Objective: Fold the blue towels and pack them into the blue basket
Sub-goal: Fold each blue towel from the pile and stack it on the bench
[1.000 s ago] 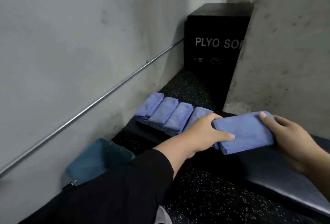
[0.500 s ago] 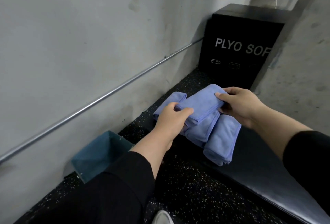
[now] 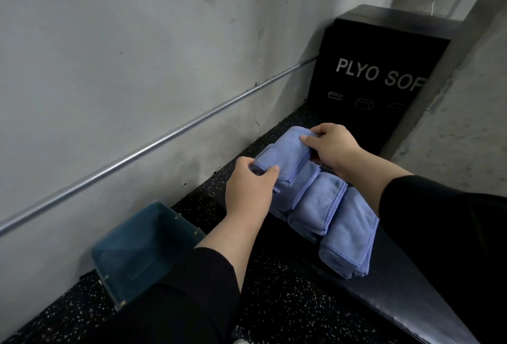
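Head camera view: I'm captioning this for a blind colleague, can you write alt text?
Both hands, left hand and right hand, grip the ends of a folded blue towel above a row of folded blue towels on a black padded bench. A blue basket sits on the speckled floor beside a grey wall.

periwinkle-blue towels, teal-blue basket, black white-speckled floor, black box with white lettering
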Demonstrator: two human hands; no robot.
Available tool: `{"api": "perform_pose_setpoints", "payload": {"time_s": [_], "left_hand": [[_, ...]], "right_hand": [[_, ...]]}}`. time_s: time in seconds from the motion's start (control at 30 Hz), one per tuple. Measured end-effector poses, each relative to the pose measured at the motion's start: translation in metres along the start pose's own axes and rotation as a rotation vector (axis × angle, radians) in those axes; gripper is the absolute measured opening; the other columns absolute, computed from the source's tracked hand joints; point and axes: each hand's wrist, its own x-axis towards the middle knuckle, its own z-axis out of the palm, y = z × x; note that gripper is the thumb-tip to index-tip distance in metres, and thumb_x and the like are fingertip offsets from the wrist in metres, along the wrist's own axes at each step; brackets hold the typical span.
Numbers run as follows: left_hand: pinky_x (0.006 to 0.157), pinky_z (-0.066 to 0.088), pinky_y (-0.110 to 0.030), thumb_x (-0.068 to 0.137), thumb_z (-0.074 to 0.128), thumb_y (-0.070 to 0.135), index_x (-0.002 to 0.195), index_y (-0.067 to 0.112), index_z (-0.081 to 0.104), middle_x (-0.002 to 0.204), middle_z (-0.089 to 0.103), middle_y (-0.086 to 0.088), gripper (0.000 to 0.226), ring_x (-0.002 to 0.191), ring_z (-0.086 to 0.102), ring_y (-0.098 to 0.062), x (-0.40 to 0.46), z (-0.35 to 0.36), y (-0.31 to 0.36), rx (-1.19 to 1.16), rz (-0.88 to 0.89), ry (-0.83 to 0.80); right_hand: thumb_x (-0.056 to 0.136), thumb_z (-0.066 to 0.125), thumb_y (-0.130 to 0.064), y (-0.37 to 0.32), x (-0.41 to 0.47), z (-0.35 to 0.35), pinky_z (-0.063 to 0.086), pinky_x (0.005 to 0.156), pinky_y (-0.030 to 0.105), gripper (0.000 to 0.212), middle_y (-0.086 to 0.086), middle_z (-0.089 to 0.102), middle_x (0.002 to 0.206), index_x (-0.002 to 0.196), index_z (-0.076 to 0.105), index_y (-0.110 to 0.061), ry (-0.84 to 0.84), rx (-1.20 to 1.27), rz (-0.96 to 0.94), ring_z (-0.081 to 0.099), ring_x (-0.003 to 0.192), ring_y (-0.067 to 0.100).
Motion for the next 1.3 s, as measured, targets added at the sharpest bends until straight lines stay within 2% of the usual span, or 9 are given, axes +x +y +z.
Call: {"api": "perform_pose_setpoints", "payload": {"time_s": [0.07,0.13,0.23,0.4,0.67,0.83,0.97,1.13,1.3], "left_hand": [[0.085,0.054,-0.038,0.084,0.071,0.046,0.111,0.023,0.058,0.099,0.065,0.005,0.038,0.094,0.064,-0.023,0.007,0.003,-0.003,0.069,0.003,0.028],[0.086,0.054,-0.042,0.082,0.071,0.052,0.113,0.024,0.059,0.105,0.062,-0.001,0.044,0.097,0.063,-0.027,0.01,0.005,-0.01,0.197,0.02,0.047],[0.087,0.054,-0.048,0.082,0.07,0.056,0.116,0.024,0.06,0.11,0.052,-0.006,0.047,0.098,0.061,-0.032,0.009,0.01,-0.016,0.319,0.02,0.046],[0.086,0.055,-0.048,0.086,0.06,0.06,0.119,0.024,0.066,0.114,0.059,-0.007,0.049,0.098,0.063,-0.03,0.014,0.007,-0.019,0.318,0.017,0.049],[0.105,0.041,-0.05,0.098,0.046,0.055,0.145,0.033,0.046,0.146,0.042,0.001,0.052,0.131,0.043,-0.026,0.007,0.009,-0.011,0.43,0.121,0.033],[0.106,0.041,-0.05,0.099,0.048,0.049,0.144,0.027,0.05,0.145,0.046,-0.003,0.05,0.131,0.044,-0.026,0.005,0.007,0.0,0.381,0.222,0.095],[0.101,0.042,-0.044,0.099,0.054,0.036,0.129,0.021,0.061,0.13,0.057,-0.005,0.035,0.121,0.052,-0.027,-0.009,0.015,0.023,0.284,0.372,0.169],[0.098,0.043,-0.035,0.099,0.058,0.026,0.127,0.017,0.061,0.12,0.065,-0.003,0.03,0.114,0.057,-0.023,-0.058,0.054,0.055,0.223,0.532,-0.045],[0.084,0.052,-0.038,0.1,0.055,0.033,0.124,0.023,0.062,0.105,0.065,0.006,0.027,0.095,0.061,-0.016,-0.127,0.109,0.086,0.243,0.578,-0.318]], "right_hand": [[0.089,0.073,-0.027,0.002,0.007,0.005,0.06,0.081,0.044,0.031,0.011,0.071,0.091,0.113,0.065,-0.009,-0.004,-0.181,-0.067,0.07,0.081,0.028],[0.089,0.072,-0.031,0.007,0.007,0.01,0.055,0.086,0.039,0.042,0.008,0.065,0.107,0.125,0.059,-0.013,-0.013,-0.468,-0.159,0.065,0.094,0.027],[0.092,0.065,-0.034,0.024,0.006,0.02,0.049,0.093,0.046,0.034,0.008,0.055,0.121,0.124,0.06,-0.022,0.027,-0.677,-0.345,0.056,0.109,0.033],[0.097,0.05,-0.046,0.031,0.003,0.023,0.045,0.099,0.054,0.033,-0.001,0.056,0.132,0.123,0.063,-0.031,-0.068,-0.625,-0.332,0.054,0.117,0.028],[0.102,0.044,-0.044,0.02,-0.011,0.011,0.044,0.102,0.05,0.037,-0.003,0.056,0.133,0.13,0.06,-0.024,-0.04,-0.514,-0.401,0.053,0.121,0.021],[0.105,0.042,-0.037,0.013,-0.025,-0.011,0.04,0.103,0.03,0.036,0.001,0.059,0.129,0.128,0.062,-0.017,0.056,-0.386,-0.445,0.054,0.119,0.018],[0.106,0.041,-0.035,0.019,-0.052,-0.047,0.039,0.097,0.024,0.036,0.001,0.061,0.124,0.126,0.062,-0.015,0.143,-0.326,-0.454,0.055,0.115,0.014],[0.104,0.044,-0.035,0.052,-0.123,-0.116,0.037,0.09,0.019,0.031,-0.009,0.061,0.117,0.123,0.063,-0.02,0.236,-0.323,-0.4,0.052,0.105,0.002],[0.1,0.045,-0.045,0.116,-0.213,-0.2,0.045,0.096,0.029,0.034,-0.012,0.062,0.117,0.12,0.063,-0.024,0.232,-0.493,-0.302,0.06,0.11,0.011]]}}
